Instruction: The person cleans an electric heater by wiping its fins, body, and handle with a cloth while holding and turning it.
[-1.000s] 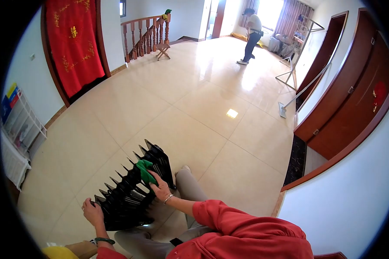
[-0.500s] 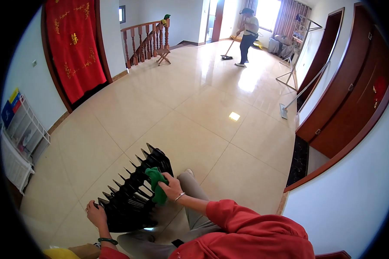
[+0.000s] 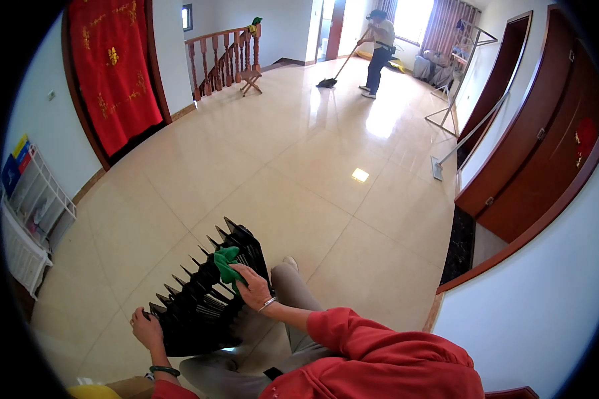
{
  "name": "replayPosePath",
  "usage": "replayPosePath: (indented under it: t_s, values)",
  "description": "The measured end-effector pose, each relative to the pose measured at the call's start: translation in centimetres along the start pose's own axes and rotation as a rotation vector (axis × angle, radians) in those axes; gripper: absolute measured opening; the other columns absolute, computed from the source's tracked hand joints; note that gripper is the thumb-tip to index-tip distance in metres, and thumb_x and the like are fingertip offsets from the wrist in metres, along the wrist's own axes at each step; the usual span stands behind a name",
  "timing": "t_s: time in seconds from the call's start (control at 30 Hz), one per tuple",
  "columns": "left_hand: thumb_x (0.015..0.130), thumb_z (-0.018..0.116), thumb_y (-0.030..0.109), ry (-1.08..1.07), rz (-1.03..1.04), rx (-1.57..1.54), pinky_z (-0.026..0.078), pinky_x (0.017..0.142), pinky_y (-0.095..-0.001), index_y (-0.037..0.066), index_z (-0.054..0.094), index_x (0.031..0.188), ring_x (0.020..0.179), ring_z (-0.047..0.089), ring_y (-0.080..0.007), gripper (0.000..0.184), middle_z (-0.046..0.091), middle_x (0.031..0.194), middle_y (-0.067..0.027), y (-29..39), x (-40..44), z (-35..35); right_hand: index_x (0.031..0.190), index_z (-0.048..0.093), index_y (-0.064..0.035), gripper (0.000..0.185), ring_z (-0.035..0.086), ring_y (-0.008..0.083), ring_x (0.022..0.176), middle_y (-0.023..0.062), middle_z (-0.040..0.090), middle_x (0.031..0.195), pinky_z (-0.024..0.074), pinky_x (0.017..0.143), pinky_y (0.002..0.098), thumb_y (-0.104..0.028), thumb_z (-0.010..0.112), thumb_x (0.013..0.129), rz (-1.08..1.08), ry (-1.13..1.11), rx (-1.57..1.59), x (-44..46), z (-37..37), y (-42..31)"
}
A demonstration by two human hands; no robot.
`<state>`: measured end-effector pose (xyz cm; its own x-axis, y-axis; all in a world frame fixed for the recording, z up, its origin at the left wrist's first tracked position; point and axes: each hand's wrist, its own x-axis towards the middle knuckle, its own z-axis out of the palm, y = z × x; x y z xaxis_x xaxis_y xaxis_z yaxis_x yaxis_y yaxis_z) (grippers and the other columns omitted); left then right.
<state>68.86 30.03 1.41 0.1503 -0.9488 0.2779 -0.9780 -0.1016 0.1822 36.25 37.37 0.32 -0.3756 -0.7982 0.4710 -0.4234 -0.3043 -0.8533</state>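
A black slatted rack (image 3: 199, 299) with a row of pointed fins stands tilted on the tiled floor in front of my legs. My left hand (image 3: 146, 329) grips its near left end, with a dark bangle at the wrist. My right hand (image 3: 251, 287) holds a green cloth (image 3: 226, 264) against the upper right part of the rack, and a thin bracelet circles that wrist. The cloth and the hand hide some of the slats.
Far back, a person (image 3: 383, 50) holds a long-handled mop (image 3: 327, 83). A wooden stool (image 3: 251, 81) is by the railing (image 3: 226, 63). A flat mop (image 3: 436, 168) leans at the right wall, near a metal frame (image 3: 454, 106). A white rack (image 3: 43, 193) stands left.
My right hand and the green cloth moved down the rack's right side, then back up and left. The person at the back swung the mop out to the left.
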Motion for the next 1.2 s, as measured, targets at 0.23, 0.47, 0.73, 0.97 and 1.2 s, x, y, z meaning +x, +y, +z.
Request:
replayPosePath:
  t_s: [0.23,0.47,0.73,0.97,1.2]
  values:
    - [0.081,0.06,0.01,-0.006,-0.031,-0.004,0.046,0.088,-0.0411,0.007,0.054,0.108,0.107,0.053,-0.0312,0.028,0.057,0.114,-0.0112,0.5,0.0,-0.6,0.121,0.055,-0.0106,0.045,0.055,0.0339,0.108,0.0157,0.057,0.117,0.0457,0.091,0.0367,0.0,0.055,0.078,-0.006,0.106,0.027,-0.1,-0.2,-1.6]
    - [0.082,0.059,0.011,0.005,-0.027,-0.023,0.046,0.087,-0.0422,0.007,0.056,0.111,0.106,0.053,-0.031,0.03,0.057,0.113,-0.0127,-0.8,0.4,0.9,0.115,0.059,-0.0084,0.043,0.056,0.0344,0.108,0.0166,0.058,0.115,0.0441,0.094,0.038,0.001,0.056,0.074,0.03,0.078,0.004,0.5,0.7,0.8]
    - [0.086,0.052,0.022,-0.121,-0.046,0.06,0.043,0.092,-0.0414,0.01,0.055,0.117,0.111,0.051,-0.0314,0.033,0.057,0.119,-0.0115,1.2,0.2,-1.9,0.123,0.053,-0.0053,0.042,0.055,0.0277,0.112,0.0162,0.058,0.119,0.041,0.096,0.0324,0.0,0.051,0.081,0.184,-0.094,0.07,0.2,1.2,1.5]
    - [0.079,0.06,0.016,-0.019,-0.002,-0.027,0.044,0.086,-0.0432,0.008,0.057,0.112,0.099,0.055,-0.034,0.034,0.06,0.103,-0.0147,-2.3,-2.2,0.1,0.13,0.049,-0.0024,0.052,0.046,0.0286,0.125,0.0173,0.05,0.133,0.033,0.106,0.033,0.009,0.043,0.079,0.0,-0.029,0.052,-1.8,0.9,-0.6]
    - [0.081,0.058,0.013,-0.005,-0.017,0.019,0.045,0.087,-0.0419,0.009,0.056,0.107,0.106,0.052,-0.0309,0.026,0.058,0.113,-0.0105,-0.9,-2.9,-1.9,0.121,0.059,-0.0108,0.046,0.058,0.0262,0.111,0.0148,0.058,0.122,0.0462,0.091,0.0306,0.005,0.05,0.079,0.018,0.022,0.076,-1.2,-1.4,-1.7]
